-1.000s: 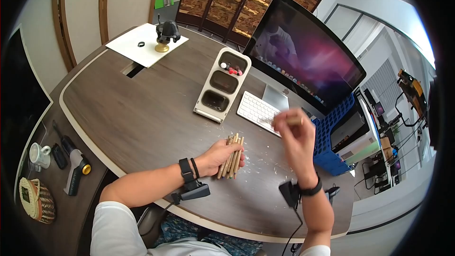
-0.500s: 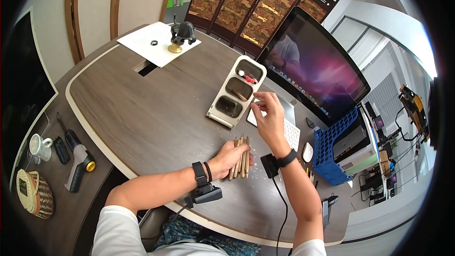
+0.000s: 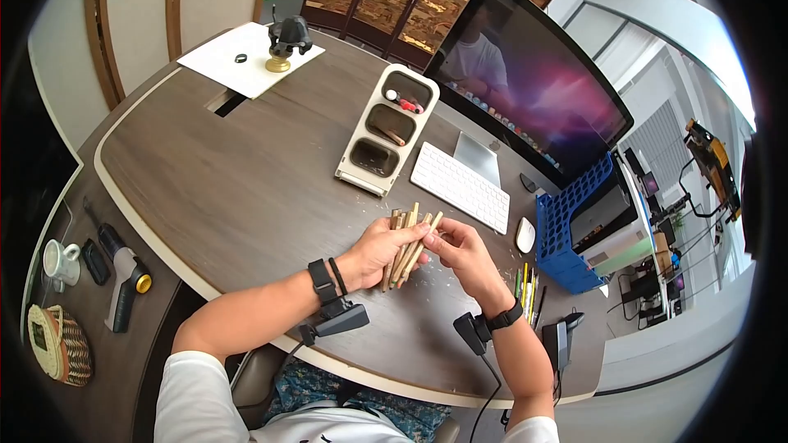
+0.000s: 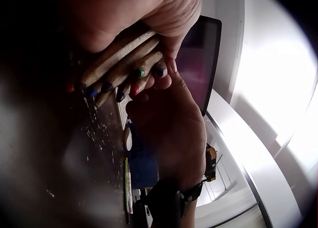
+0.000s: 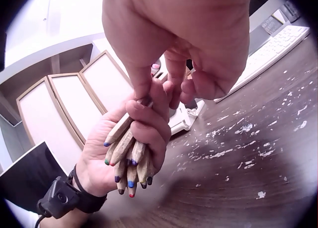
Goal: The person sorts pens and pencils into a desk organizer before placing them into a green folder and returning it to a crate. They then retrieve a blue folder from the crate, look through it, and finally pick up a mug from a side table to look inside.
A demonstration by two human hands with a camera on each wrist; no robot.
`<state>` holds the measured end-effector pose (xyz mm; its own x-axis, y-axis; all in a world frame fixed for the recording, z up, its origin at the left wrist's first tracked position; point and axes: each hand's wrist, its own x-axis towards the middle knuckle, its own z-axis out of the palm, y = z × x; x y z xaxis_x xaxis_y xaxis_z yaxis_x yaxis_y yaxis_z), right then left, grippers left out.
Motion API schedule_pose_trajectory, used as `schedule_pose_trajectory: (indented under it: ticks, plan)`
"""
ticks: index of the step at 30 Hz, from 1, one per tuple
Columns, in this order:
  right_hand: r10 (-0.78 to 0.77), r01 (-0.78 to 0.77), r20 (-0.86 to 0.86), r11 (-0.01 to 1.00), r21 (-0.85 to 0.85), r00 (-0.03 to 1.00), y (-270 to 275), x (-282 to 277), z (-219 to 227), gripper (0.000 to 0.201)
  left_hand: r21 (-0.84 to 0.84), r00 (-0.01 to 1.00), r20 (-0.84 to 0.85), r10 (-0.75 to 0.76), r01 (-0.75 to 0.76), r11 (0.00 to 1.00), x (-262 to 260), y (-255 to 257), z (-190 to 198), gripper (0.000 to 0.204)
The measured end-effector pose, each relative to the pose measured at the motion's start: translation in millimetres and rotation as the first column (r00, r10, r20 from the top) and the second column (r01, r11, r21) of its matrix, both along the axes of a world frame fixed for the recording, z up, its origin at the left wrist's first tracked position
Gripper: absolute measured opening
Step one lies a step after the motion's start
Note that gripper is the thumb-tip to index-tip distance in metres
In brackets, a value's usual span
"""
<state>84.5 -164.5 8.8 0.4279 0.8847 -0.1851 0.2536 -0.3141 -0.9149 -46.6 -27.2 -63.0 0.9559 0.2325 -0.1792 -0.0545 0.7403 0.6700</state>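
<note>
The pencils (image 3: 402,253) are gripped in the left hand (image 3: 382,252), above the table (image 3: 238,189); one is pinched by the right hand (image 3: 465,256) — its far end is hidden among the others.

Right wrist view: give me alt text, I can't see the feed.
The left hand grips a bundle of coloured pencils, sharpened tips towards the camera, while the right hand pinches one near its far end. Beyond, a white keyboard rests on the flecked table.
</note>
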Motion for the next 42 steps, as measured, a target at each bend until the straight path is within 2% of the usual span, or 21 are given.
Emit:
schedule_pose_trajectory:
  ticks: [2, 4, 6, 10, 12, 14, 16, 19, 20, 24, 26, 29, 30, 33, 34, 36, 40, 42]
  plan:
    - [-0.010, 0.021, -0.130, 0.996, 0.085, 0.991, 2, -8, 7, 0.031, -0.012, 1.000, -0.001, -0.023, 0.023, 1.000, 1, 0, -3, 0.034]
    - [-0.031, 0.037, -0.177, 0.999, 0.028, 0.984, 3, 1, -1, 0.031, 0.001, 0.998, -0.012, -0.055, 0.055, 0.998, 0, 2, -2, 0.036]
    - [-0.053, 0.093, -0.351, 0.991, 0.097, 0.935, 7, 1, -10, 0.037, 0.035, 0.995, -0.019, -0.095, 0.095, 0.995, -1, 2, 2, 0.039]
    - [-0.008, 0.036, -0.356, 0.997, 0.072, 0.934, 13, 9, -16, 0.030, 0.103, 0.995, -0.066, -0.077, 0.084, 0.991, -3, -1, 2, 0.046]
    - [0.004, -0.003, -0.228, 1.000, 0.009, 0.974, 18, 11, -13, 0.023, 0.144, 0.995, -0.086, -0.057, 0.069, 0.987, -3, -5, 3, 0.049]
    - [-0.003, 0.012, -0.221, 0.999, 0.041, 0.975, 24, 15, -14, 0.017, 0.078, 0.995, -0.045, 0.090, -0.086, 0.993, 2, -8, -4, 0.049]
    - [-0.120, 0.159, -0.240, 0.976, 0.149, 0.963, 29, 19, -16, 0.019, 0.034, 0.994, -0.040, 0.098, -0.097, 0.995, 2, -4, -9, 0.044]
    - [-0.137, 0.161, -0.149, 0.974, 0.159, 0.979, 35, 21, -7, 0.018, 0.006, 0.988, -0.089, 0.129, -0.128, 0.992, 2, -3, -8, 0.040]
    - [-0.134, 0.154, -0.121, 0.973, 0.174, 0.984, 36, 21, -7, 0.017, 0.050, 0.987, -0.084, 0.136, -0.132, 0.990, 2, -3, -9, 0.039]
    - [-0.179, 0.210, -0.140, 0.945, 0.252, 0.974, 40, 12, -6, 0.013, 0.117, 0.987, -0.058, 0.148, -0.140, 0.983, 3, -2, -11, 0.039]
    - [-0.173, 0.200, -0.105, 0.902, 0.383, 0.979, 38, 17, -4, 0.011, 0.070, 0.984, -0.064, 0.164, -0.160, 0.985, 3, -2, -11, 0.038]
    - [-0.187, 0.166, -0.013, 0.834, 0.526, 0.982, 42, 2, 29, 0.015, 0.007, 0.980, -0.087, 0.177, -0.177, 0.984, 4, -1, -12, 0.037]
    - [-0.190, 0.168, -0.013, 0.834, 0.525, 0.982, 45, -1, 37, 0.015, -0.011, 0.978, -0.104, 0.180, -0.182, 0.983, 4, -1, -12, 0.037]
    - [-0.158, 0.047, 0.101, 0.729, 0.683, 0.982, 62, -11, 49, 0.016, -0.004, 0.982, -0.092, 0.167, -0.168, 0.986, 5, -2, -13, 0.033]
    - [-0.158, 0.047, 0.101, 0.728, 0.684, 0.982, 70, -13, 50, 0.016, -0.003, 0.982, -0.092, 0.167, -0.168, 0.986, 5, -3, -12, 0.033]
    - [-0.119, -0.073, 0.205, 0.671, 0.738, 0.972, 88, -20, 51, 0.015, 0.037, 0.985, -0.091, 0.146, -0.143, 0.989, 5, -4, -12, 0.029]
    - [-0.219, -0.113, 0.333, 0.658, 0.744, 0.917, 119, -15, 44, 0.014, 0.054, 0.986, -0.076, 0.149, -0.145, 0.988, 4, -6, -12, 0.025]
    - [-0.241, -0.081, 0.299, 0.639, 0.765, 0.923, 130, -9, 39, 0.015, 0.084, 0.986, -0.071, 0.150, -0.144, 0.986, 3, -6, -12, 0.023]
